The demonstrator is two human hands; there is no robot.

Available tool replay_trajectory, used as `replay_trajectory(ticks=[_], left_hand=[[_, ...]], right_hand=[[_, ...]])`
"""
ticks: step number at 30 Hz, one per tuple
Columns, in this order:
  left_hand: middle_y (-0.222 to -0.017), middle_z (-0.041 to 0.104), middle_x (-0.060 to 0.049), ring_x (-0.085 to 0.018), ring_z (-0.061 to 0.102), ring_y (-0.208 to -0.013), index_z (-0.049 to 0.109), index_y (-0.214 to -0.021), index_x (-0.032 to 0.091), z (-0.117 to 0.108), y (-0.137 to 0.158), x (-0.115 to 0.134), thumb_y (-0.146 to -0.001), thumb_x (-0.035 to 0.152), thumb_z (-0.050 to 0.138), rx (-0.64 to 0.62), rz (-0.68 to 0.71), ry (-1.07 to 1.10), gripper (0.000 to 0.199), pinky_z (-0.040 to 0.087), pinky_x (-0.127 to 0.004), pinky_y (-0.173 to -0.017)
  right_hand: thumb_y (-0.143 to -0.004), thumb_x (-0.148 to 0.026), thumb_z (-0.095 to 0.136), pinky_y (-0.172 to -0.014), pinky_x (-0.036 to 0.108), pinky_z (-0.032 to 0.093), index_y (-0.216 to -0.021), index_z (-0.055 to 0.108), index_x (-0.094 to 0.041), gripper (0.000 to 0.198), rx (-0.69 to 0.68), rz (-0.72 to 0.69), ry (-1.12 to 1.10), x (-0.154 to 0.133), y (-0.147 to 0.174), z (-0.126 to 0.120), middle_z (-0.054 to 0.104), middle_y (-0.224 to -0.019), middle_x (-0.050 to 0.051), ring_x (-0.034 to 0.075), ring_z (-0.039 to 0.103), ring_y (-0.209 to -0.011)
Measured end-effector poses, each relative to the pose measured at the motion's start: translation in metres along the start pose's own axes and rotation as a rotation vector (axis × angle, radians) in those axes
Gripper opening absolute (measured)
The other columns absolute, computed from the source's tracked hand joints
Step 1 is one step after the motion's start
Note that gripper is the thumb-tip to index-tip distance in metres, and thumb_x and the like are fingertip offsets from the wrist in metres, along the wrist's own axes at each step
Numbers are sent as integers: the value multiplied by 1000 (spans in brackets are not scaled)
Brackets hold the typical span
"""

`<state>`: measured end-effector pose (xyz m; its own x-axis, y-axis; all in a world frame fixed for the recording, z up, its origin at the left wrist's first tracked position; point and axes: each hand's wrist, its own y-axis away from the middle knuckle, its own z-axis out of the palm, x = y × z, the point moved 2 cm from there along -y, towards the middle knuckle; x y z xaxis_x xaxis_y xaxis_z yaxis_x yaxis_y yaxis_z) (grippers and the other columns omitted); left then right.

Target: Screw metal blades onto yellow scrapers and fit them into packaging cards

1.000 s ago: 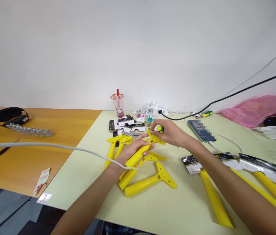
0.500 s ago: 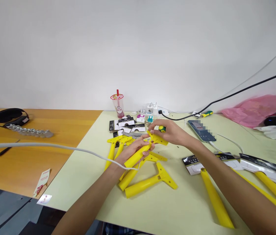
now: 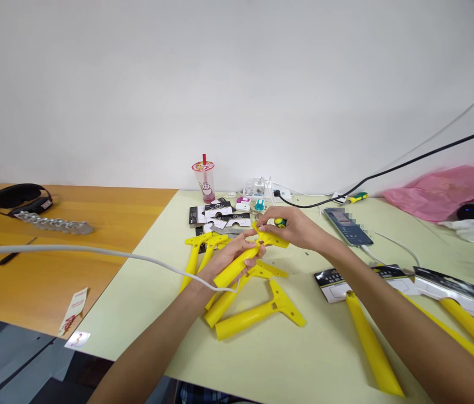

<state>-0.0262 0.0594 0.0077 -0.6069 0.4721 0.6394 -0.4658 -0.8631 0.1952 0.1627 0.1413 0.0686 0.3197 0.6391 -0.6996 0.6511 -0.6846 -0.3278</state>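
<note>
My left hand (image 3: pixel 237 255) is wrapped around the grip of a yellow plastic scraper handle (image 3: pixel 237 268), its T-shaped head pointing away to the right. My right hand (image 3: pixel 289 224) is closed at that head, thumb and fingers touching it. The green-and-yellow end of a screwdriver (image 3: pixel 280 222) shows inside the right hand; its shaft is hidden. Under and beside my left hand lie several more yellow handles, the closest a loose scraper handle (image 3: pixel 257 314). Behind them are flat metal blades (image 3: pixel 230 230), partly covered by my hands.
Black-and-white packaging cards (image 3: pixel 217 209) lie behind the hands. A plastic cup (image 3: pixel 205 182), a power strip (image 3: pixel 262 189) and a phone (image 3: pixel 348 226) stand or lie farther back. Carded scrapers (image 3: pixel 373 342) are at the right. A white cable (image 3: pixel 136 256) crosses before my left wrist.
The view has shifted very slightly. Both hands keep almost the same hold on the yellow handle, with no other visible movement.
</note>
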Motion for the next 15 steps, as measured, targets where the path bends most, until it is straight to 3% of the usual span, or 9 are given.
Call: replay_trajectory(ticks=[6,15], left_hand=[[-96,73,-4,-3,54,-51,52,-135,24,-6,-1,-2,-88,24,81,-13,-59,-135,55,39,-12,-50],[-90,71,-2,-4,52,-49,49,-126,24,5,1,-2,-81,20,84,30,-28,-192,57,41,-16,-52]], right_hand=[[-91,-44,77,-96,38,52,-88,80,-23,21,-94,123,-46,-3,2,-9,82,-100,4,24,73,-97],[-83,-56,85,-71,32,41,-86,80,-23,34,-173,206,-54,5,5,-21,78,-91,2,18,62,-80]])
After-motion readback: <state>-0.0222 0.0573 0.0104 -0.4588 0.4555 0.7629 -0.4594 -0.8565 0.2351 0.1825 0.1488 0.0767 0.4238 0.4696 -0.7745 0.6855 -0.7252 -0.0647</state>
